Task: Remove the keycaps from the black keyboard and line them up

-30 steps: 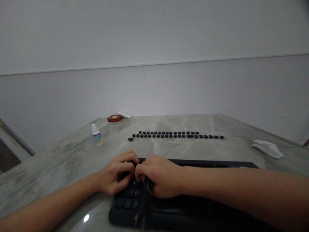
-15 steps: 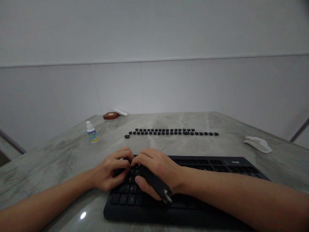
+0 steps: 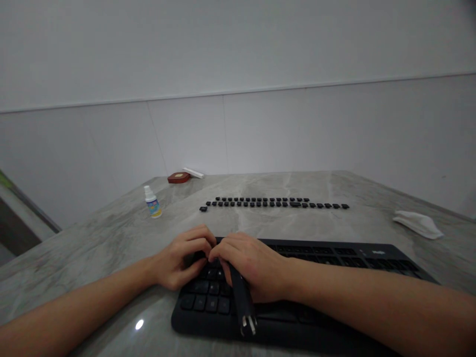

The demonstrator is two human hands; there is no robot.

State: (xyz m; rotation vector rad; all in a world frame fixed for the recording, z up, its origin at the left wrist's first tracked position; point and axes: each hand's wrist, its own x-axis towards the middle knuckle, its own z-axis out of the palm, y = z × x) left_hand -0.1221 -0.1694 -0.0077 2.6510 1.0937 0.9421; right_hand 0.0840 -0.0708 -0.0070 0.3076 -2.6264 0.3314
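Note:
A black keyboard (image 3: pixel 282 317) lies under my forearm and hands, with keycaps still on its left part and bare sockets along the top rows. My right hand (image 3: pixel 253 265) is closed around a slim black keycap puller (image 3: pixel 242 302), whose metal prongs point down toward me. The fingertips of that hand meet those of my left hand over the keyboard's upper left corner. My left hand (image 3: pixel 186 258) is curled, its fingers bent onto the keys there; what they pinch, if anything, is hidden.
Removed keycaps (image 3: pixel 266 203) stand in two rows beyond the keyboard. A white spray bottle (image 3: pixel 152 203) is at the left, with a red-brown box (image 3: pixel 179 177) and a white strip (image 3: pixel 193 173) farther back. A crumpled white cloth (image 3: pixel 418 224) lies on the marbled table (image 3: pixel 111 263) at the right.
The puller in my right hand has swung so its prongs point more straight toward me. Both hands stay at the keyboard's upper left corner. The whole view has shifted slightly.

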